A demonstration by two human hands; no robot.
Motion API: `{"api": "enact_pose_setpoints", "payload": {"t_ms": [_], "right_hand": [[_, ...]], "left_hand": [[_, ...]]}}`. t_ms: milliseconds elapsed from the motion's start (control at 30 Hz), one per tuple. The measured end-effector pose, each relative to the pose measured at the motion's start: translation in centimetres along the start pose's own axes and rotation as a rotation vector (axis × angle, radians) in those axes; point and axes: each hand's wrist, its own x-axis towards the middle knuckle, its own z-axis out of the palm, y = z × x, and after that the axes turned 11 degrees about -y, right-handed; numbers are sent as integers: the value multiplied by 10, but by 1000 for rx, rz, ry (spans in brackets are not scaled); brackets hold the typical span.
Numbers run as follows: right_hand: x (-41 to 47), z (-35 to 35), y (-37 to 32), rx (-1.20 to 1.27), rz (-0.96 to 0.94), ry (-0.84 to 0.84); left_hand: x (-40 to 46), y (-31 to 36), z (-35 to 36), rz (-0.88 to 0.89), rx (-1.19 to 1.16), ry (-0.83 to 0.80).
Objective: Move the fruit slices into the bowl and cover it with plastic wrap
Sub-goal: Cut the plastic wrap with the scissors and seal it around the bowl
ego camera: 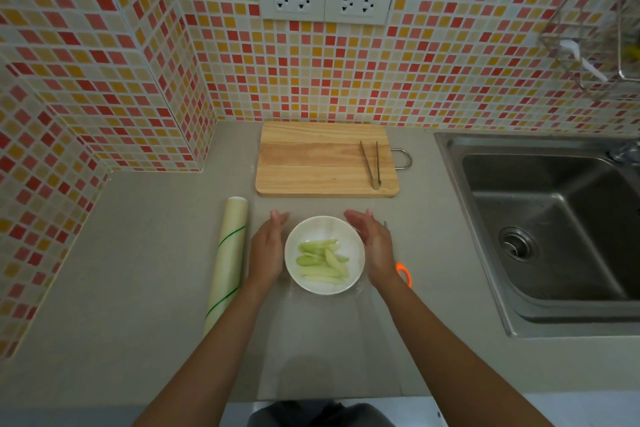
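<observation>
Bowl (325, 255): white, on the table, just nearer the person than the cutting board (327, 159); it serves as landmark here.
Fruit slices (322, 262): pale green, all inside the bowl; none show on the board.
Left hand (266, 251): flat beside the bowl's left side, fingers straight, grip released.
Right hand (372, 246): flat at the bowl's right side, fingers straight, grasping nothing.
Plastic wrap (329, 340): a clear sheet seems to lie over the bowl and run toward the person.
Step advice: likely smoothing the film down; press both palms evenly down the sides and tuck under the rim.
Roll (227, 263): left of the bowl.
Tongs (371, 163): on the board, beyond the bowl.
Hard to see: the film's edges and seal; an orange-handled tool (404, 273) right of the bowl is mostly hidden by the wrist.
</observation>
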Motion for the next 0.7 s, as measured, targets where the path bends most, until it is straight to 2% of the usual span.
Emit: {"api": "enact_pose_setpoints", "payload": {"t_ms": [67, 100, 167, 300, 433, 567, 700], "right_hand": [[0, -1, -3, -58, -20, -50], [0, 0, -3, -89, -16, -92], [0, 4, -3, -120, 13, -161], [-4, 8, 8, -100, -7, -161], [-10, 9, 16, -45, -6, -113], [-13, 8, 18, -14, 37, -79], [-16, 5, 15, -27, 38, -10]], "left_hand": [[-18, -4, 4, 83, -42, 201], [-26, -6, 11, 81, -89, 226], [-38, -8, 31, 6, -161, 199], [-27, -4, 36, -72, -290, 210], [-11, -10, 29, -139, -473, 49], [-8, -12, 24, -182, -379, 4], [7, 1, 7, -93, -66, -122]]}}
